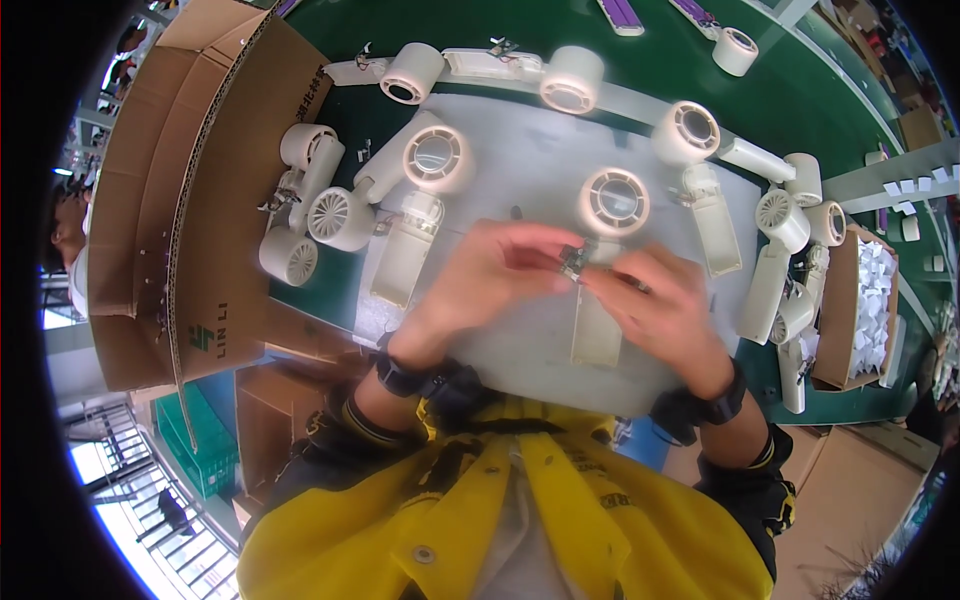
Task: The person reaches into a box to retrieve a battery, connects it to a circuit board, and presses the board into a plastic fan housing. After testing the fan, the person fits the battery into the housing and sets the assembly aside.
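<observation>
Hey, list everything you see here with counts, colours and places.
Table: one, green, beneath everything
Mat: one, pale grey, centre
Circuit board: one, dark and silvery, above mat
Fan pieces: more than ten, white, on mat and around it
Purple strips: at least two, top
Cardboard boxes: several, brown, left and right
Paper pieces: many, white, in right box
Crate: one, green, lower left
Jacket: one, yellow and black, bottom
Wristbands: one per wrist, black
Left hand, right hand: one each, bare, centre, holding circuit board
</observation>
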`<state>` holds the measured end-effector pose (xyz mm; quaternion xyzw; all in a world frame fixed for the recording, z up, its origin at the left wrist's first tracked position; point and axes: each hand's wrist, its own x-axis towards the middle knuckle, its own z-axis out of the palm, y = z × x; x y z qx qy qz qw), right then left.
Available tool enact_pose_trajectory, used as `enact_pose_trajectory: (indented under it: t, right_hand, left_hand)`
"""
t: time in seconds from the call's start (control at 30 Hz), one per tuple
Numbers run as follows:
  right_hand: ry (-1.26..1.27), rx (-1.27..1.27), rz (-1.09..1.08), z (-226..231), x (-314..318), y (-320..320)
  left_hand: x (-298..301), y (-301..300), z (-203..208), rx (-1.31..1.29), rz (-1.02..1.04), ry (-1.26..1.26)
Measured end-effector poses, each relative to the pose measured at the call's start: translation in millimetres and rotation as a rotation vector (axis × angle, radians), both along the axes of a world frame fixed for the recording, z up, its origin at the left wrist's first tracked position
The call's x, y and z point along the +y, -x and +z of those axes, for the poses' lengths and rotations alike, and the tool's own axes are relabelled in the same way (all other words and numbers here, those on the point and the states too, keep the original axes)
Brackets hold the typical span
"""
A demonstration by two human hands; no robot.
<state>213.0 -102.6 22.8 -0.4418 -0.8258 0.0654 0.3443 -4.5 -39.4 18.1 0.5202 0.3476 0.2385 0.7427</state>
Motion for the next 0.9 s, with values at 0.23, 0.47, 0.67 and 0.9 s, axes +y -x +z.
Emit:
enact_pose_trajectory:
  t: [0.23,0.47,0.67,0.9]
  right_hand:
    - [-0.071,-0.025,-0.043,-2,-2,5]
    - [0.061,0.013,0.006,-1,-2,1]
    - [0.255,0.237,-0.069,5,-5,4]
    - [0.191,0.190,-0.210,4,-4,14]
  left_hand:
    - [-3,-1,-2,-0.029,-0.007,-0.008]
    - [-9,-6,0,0.042,0.022,-0.387]
    - [-9,-8,3,0.095,0.015,-0.580]
    - [-12,-12,1,0.165,0.055,-0.772]
